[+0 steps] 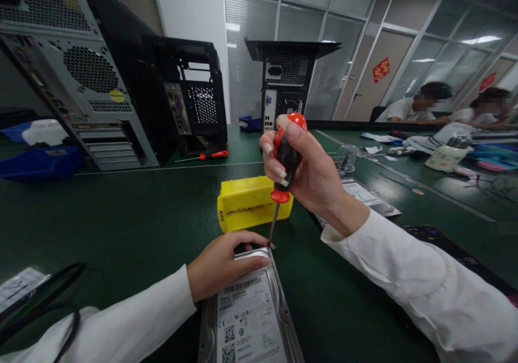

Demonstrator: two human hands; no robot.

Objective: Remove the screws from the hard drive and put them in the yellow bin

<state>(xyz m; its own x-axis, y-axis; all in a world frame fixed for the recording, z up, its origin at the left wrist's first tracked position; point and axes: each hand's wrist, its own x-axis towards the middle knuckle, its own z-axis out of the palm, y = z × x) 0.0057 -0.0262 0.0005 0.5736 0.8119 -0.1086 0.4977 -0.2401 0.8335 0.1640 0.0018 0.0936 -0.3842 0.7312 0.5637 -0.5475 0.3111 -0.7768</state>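
My right hand (311, 163) is closed round the red and black handle of a screwdriver (288, 161), held nearly upright. The screwdriver's tip meets the far right corner of a hard drive (251, 320). That drive lies label up on the green table. Across its far end my left hand (226, 260) grips it, thumb on the top face and fingers along the far edge, close to the tip. Any screw under the tip is too small to make out. Just beyond the drive, a yellow bin (246, 204) holds small dark screws.
Computer cases (117, 77) stand along the back. Another screwdriver (212, 155) lies before them, with a blue bin (40, 163) at left. To the right are a second hard drive (364, 193), a clear jar (347, 158) and a white bottle (447, 155). People sit farther back.
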